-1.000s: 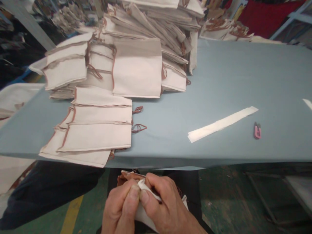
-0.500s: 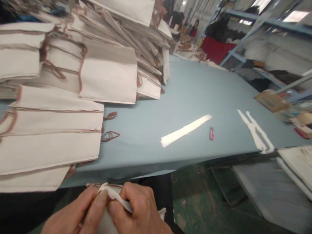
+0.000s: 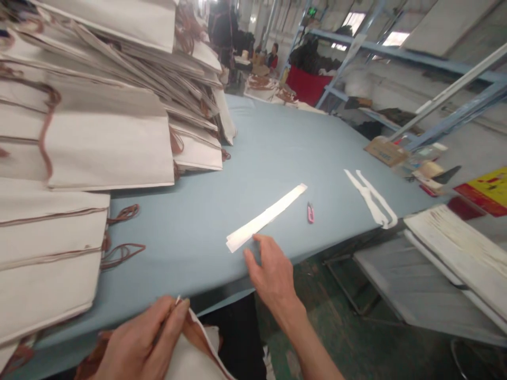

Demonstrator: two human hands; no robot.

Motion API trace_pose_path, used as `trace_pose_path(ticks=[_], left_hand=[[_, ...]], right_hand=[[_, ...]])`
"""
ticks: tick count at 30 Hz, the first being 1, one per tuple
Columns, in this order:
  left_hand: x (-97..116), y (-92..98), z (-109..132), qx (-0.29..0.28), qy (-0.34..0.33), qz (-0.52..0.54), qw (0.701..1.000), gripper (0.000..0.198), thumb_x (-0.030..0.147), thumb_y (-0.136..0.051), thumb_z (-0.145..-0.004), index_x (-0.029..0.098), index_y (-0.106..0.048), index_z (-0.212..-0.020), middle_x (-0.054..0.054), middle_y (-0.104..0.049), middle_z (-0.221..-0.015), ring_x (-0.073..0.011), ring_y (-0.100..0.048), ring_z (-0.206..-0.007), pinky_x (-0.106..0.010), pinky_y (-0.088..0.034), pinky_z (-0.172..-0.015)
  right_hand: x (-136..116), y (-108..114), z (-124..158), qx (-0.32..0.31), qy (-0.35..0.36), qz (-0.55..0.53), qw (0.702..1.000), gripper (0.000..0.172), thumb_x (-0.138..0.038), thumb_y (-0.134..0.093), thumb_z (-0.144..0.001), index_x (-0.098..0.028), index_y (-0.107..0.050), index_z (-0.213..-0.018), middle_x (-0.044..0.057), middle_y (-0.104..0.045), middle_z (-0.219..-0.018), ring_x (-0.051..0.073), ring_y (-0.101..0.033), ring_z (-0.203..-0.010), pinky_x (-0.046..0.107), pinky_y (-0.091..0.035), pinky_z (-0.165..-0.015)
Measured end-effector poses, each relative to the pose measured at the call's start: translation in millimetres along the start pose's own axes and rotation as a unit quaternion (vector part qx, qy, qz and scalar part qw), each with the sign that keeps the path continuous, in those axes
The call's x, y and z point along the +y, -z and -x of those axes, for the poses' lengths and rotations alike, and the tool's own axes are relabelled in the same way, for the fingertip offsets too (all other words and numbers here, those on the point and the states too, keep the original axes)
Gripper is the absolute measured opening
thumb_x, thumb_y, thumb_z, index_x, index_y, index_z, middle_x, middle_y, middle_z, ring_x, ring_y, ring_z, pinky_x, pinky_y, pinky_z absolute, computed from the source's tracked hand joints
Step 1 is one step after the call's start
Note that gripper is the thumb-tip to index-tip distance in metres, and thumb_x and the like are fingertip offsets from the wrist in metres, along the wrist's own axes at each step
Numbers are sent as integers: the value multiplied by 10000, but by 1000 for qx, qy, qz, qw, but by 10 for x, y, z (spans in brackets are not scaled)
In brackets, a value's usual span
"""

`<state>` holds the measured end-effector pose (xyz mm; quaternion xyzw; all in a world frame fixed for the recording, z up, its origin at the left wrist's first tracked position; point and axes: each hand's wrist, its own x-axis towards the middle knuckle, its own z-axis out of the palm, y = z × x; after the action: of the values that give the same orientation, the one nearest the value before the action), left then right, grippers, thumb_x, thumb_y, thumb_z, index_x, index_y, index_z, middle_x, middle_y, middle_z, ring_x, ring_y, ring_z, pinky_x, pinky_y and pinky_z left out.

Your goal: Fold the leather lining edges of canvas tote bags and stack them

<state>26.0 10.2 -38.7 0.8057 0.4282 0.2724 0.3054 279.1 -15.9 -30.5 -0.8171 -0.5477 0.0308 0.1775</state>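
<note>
My left hand (image 3: 144, 338) is closed, pinching the edge of a cream fabric bag (image 3: 194, 348) with brown trim below the table's front edge. The lower part of the bag runs out of view. My right hand (image 3: 273, 266) is over the front of the table, thumb and forefinger apart, with nothing visible between them. Its forefinger tip lies at the lower edge of a thin stack of white strips (image 3: 265, 216); whether it touches them I cannot tell. Pink-handled thread snips (image 3: 310, 212) lie to the right of the strips.
Stacked cream bags (image 3: 111, 126) with brown cords fill the left of the blue-grey table (image 3: 277, 142). White cut pieces (image 3: 370, 198) lie at the right. Beyond stand a cardboard box (image 3: 386, 151) and blue shelving (image 3: 415, 55). A person (image 3: 273, 57) is far back.
My right hand has let go of the bag and moved up and forward to the white strips. My left hand still pinches the bag. The view has turned right.
</note>
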Motion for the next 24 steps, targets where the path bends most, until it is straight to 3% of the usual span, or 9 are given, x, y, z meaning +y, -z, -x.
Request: trace_pose_path(ticks=[6, 10, 14, 19, 24], left_hand=[[145, -118, -467, -42, -1, -31, 999, 421, 419, -443, -1022, 262, -486, -634, 71, -531, -507, -146, -577, -442, -249, -412, -496], [205, -190, -536, -59, 10, -66, 996, 401, 405, -420, -1004, 267, -452, -629, 65, -520, -506, -152, -554, -438, -260, -390, -513], [246, -200, -545, -50, 57, -104, 992, 332, 418, -433, -982, 275, -460, -683, 72, -501, -494, -166, -544, -416, -268, -369, -510], [277, -232, -550, -66, 80, -88, 991, 236, 439, -455, -994, 268, -528, -847, 69, -603, -544, -195, -638, -453, -272, -404, -512], [229, -301, -613, -138, 13, -85, 987, 410, 374, -384, -1049, 218, -633, -1335, 16, -758, -700, -240, -746, -606, -306, -465, -593]], right_hand=[[184, 142, -518, -109, 108, 47, 987, 617, -13, -515, -890, -185, -517, -1482, 155, -544, -1549, 268, -702, -1172, 366, -601, -903], [198, 135, -697, -160, 149, 65, 974, 492, -12, -502, -926, -191, -592, -1375, 136, -605, -1429, 250, -709, -1097, 344, -592, -879], [176, 89, -623, -167, 151, 59, 973, 415, -13, -468, -955, -161, -615, -1314, 150, -632, -1315, 261, -692, -1082, 352, -585, -889], [169, 72, -385, -165, 167, 12, 972, 443, -1, -456, -933, -159, -623, -1312, 138, -652, -1308, 253, -690, -1096, 359, -602, -910], [248, 55, -236, -111, 177, -66, 976, 518, -14, -438, -922, -140, -555, -1410, 145, -575, -1510, 208, -636, -1293, 320, -562, -1030]])
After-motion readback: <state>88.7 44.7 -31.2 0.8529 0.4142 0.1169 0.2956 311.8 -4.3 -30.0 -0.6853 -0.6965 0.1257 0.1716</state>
